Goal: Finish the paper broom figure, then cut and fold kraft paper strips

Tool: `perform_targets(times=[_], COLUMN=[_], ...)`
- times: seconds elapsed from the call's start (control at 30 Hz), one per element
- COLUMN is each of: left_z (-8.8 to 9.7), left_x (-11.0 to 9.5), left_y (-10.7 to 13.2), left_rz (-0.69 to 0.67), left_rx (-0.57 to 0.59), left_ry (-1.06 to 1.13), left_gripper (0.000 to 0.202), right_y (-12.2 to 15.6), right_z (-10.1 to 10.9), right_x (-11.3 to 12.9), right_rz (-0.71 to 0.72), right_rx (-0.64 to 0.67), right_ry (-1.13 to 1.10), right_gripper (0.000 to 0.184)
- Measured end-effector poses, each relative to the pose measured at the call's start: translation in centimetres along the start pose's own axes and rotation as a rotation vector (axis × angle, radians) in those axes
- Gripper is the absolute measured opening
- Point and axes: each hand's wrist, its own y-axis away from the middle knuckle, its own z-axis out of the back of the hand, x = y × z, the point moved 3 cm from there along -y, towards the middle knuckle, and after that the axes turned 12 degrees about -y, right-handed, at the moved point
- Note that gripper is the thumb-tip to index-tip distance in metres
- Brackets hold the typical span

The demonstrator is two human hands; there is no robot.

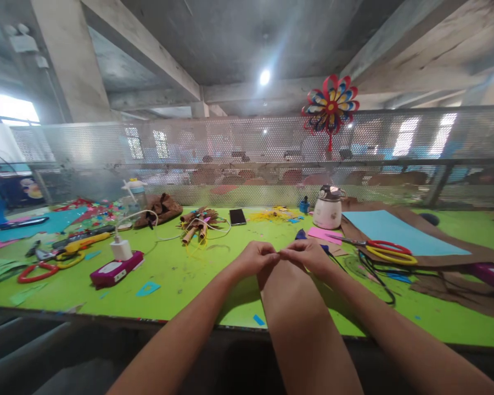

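Observation:
A long strip of plain brown paper (300, 323) runs from the bottom of the view over the table's front edge, its far end raised a little above the green tabletop. At that end my left hand (256, 258) pinches the left part of the edge between thumb and fingers. My right hand (308, 254) pinches the same edge just to the right, its fingertips almost touching those of the left. The edge between the fingers is small and partly hidden. Behind my right hand lies a dark blue object (301, 235), partly covered.
Scissors with red and yellow handles (391, 251) lie at right on blue paper (407, 233); another pair (51, 263) lies at left. A purple power strip (116, 269) holds a white charger. Rolled brown paper tubes (197, 225), a phone (237, 217) and a pinkish-white jug (327, 211) stand behind.

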Motion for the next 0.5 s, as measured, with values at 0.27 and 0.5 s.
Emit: perform_targets(times=[0.27,0.5], left_z=[0.7,0.7], left_x=[0.0,0.0], left_y=[0.4,0.6], left_rz=[0.061,0.044], left_rx=[0.042,0.114], left_ry=[0.022,-0.015], left_gripper=[0.04,0.04], right_y=[-0.3,-0.5], right_z=[1.5,1.6], right_x=[-0.2,-0.4], right_rz=[-0.018,-0.009], right_rx=[-0.001,-0.007], right_ry=[-0.01,0.008], right_gripper=[0.04,0.041])
